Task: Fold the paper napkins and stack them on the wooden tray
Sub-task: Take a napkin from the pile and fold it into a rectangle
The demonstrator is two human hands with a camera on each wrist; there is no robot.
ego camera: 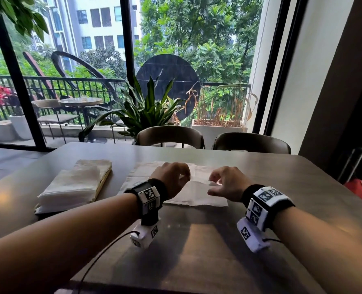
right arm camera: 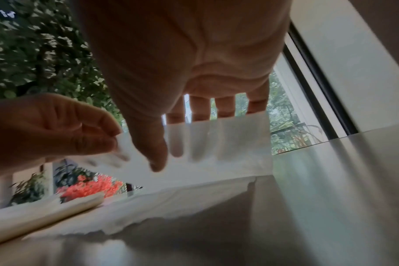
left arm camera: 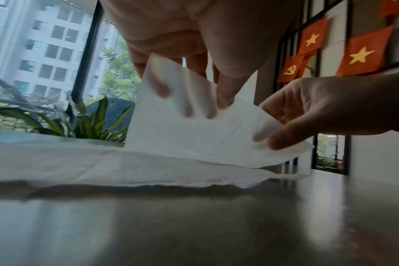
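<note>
We see bare table (ego camera: 197, 240) on our near side, open for either arm. On our left, the napkin stack (ego camera: 74, 183) on its wooden tray (ego camera: 103, 181) blocks sideways travel. Ahead, two chair backs (ego camera: 171, 134) line the far edge. To the right, the tabletop lies open up to its edge.

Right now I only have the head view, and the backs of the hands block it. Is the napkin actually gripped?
Observer: Yes. The left wrist view shows the left hand with fingers behind a raised napkin flap, thumb in front.
Operator: Right hand?
Observer: The right hand pinches the flap's other corner, thumb in front.
Operator: Flap pressed down yet?
Observer: No. It stands raised above the rest of the napkin, which lies on the table.
</note>
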